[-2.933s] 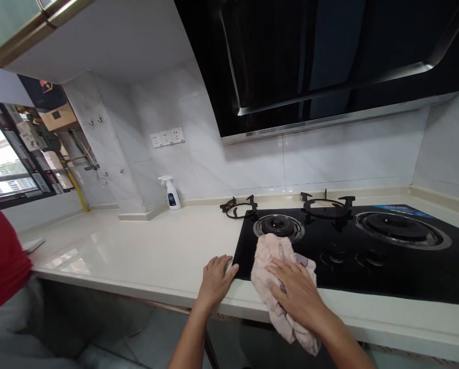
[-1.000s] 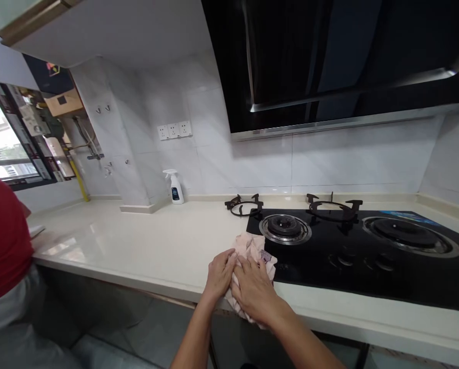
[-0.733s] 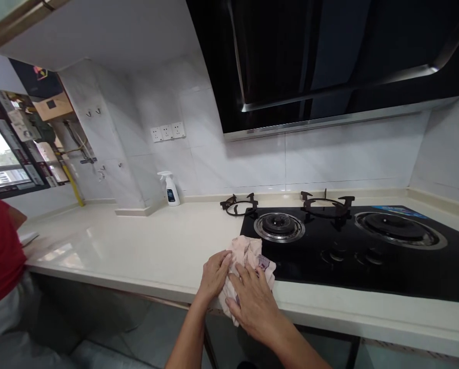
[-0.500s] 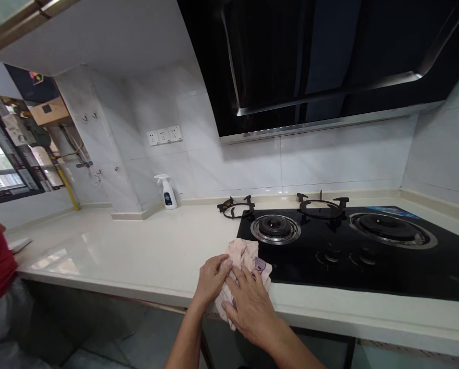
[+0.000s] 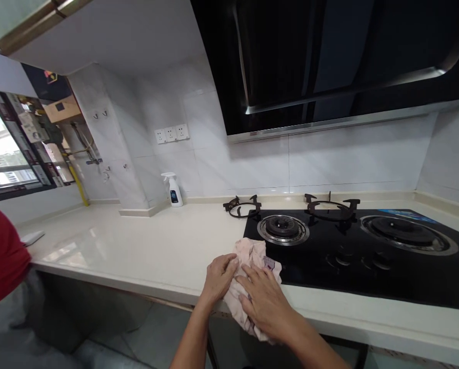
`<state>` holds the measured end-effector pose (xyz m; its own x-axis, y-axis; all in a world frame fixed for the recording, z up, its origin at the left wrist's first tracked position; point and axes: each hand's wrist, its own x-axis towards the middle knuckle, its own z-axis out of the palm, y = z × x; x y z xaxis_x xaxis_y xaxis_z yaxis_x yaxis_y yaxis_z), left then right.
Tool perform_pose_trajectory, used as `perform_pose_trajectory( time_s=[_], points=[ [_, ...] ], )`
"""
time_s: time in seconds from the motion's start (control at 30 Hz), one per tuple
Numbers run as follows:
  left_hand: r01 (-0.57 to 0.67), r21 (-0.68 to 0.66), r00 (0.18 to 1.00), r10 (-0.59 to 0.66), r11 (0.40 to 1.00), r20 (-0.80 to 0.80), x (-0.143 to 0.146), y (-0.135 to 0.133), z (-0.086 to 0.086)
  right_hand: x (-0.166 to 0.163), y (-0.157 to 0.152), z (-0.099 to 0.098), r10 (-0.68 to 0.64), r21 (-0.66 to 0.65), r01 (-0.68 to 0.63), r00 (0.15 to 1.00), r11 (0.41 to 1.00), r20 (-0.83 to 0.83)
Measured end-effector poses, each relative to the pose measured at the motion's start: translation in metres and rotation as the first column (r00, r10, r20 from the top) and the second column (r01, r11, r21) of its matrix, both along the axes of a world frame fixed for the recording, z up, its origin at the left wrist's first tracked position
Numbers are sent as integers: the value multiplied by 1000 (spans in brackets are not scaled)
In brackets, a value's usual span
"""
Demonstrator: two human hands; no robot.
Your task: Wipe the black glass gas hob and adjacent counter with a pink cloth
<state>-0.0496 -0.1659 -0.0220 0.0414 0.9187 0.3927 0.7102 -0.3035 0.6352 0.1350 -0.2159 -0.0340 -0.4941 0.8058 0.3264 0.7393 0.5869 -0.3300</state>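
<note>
A crumpled pale pink cloth (image 5: pixel 248 251) with purple print lies at the front of the counter, against the left edge of the black gas hob (image 5: pixel 310 271). Its lower part drapes over the counter's front edge. My left hand (image 5: pixel 219 277) is closed on the cloth's left side, fingers curled together and thumb pressed near them. Flat on top of the cloth, my right hand (image 5: pixel 265 300) has its fingers stretched and slightly spread. Whatever lies beneath the cloth is hidden.
Two pan supports, a small one (image 5: pixel 239 209) and a larger one (image 5: pixel 331 210), sit behind the hob. A white spray bottle (image 5: pixel 174 192) stands by the wall. The range hood (image 5: pixel 310 56) overhangs the hob. At far left is a person in a red top (image 5: pixel 4 251).
More of the cloth now hangs over the counter's front edge below my right hand. Both hands stay on it. The whole view has shifted slightly.
</note>
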Motion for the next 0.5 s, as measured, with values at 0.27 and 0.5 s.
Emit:
perform_pose_trajectory(
  time_s=[0.27,0.5],
  points=[
    [21,15,998,-22,1000,51,0,1,-2,-2,26,27,-9,-87,21,991,996,135],
    [20,41,999,-21,999,29,-4,4,-7,-16,67,36,-137,-113,158,975,981,175]
  ],
)
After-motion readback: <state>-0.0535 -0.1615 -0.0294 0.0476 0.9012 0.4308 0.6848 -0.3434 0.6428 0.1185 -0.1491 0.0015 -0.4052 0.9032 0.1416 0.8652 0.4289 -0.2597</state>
